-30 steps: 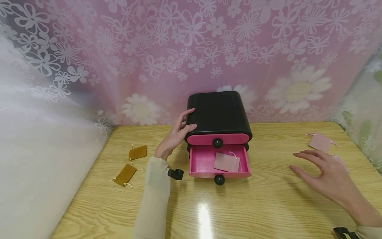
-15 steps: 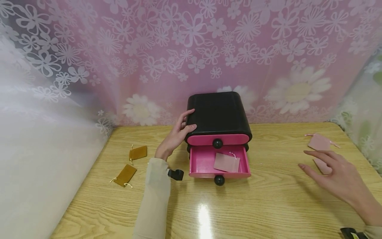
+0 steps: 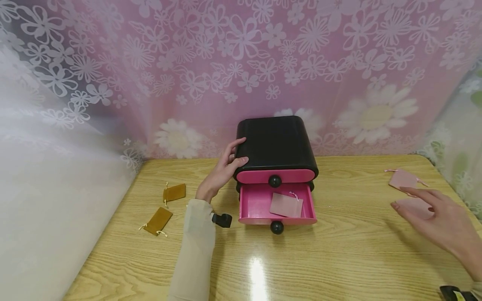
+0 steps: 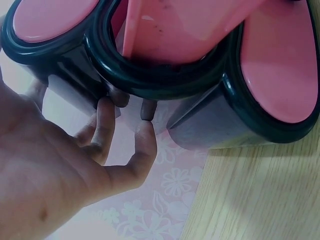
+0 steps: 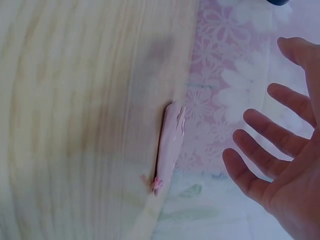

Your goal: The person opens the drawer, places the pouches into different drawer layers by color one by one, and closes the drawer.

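A black drawer cabinet [image 3: 276, 142] with pink drawers stands at the back of the table. My left hand [image 3: 220, 173] holds its left side, thumb at the top edge; in the left wrist view bent fingers press the black casing. The lower drawer [image 3: 252, 202] is pulled out, and a pink drawstring pouch [image 3: 286, 205] lies in it. At the right, my right hand [image 3: 446, 228] hovers with fingers spread and nothing in them. One pink pouch [image 3: 416, 207] lies partly hidden behind that hand, another pink pouch [image 3: 403, 179] just beyond. The right wrist view shows a pink pouch [image 5: 171, 145] edge-on.
Two brown drawstring pouches [image 3: 175, 192] lie on the wooden table [image 3: 339, 259] left of my left arm. The upper drawer [image 3: 256, 176] is closed. A flowered curtain [image 3: 241, 75] hangs directly behind the table.
My right hand has moved rightward over the table toward the pink pouches, its fingers still apart. The left hand, cabinet and drawer stay as they were.
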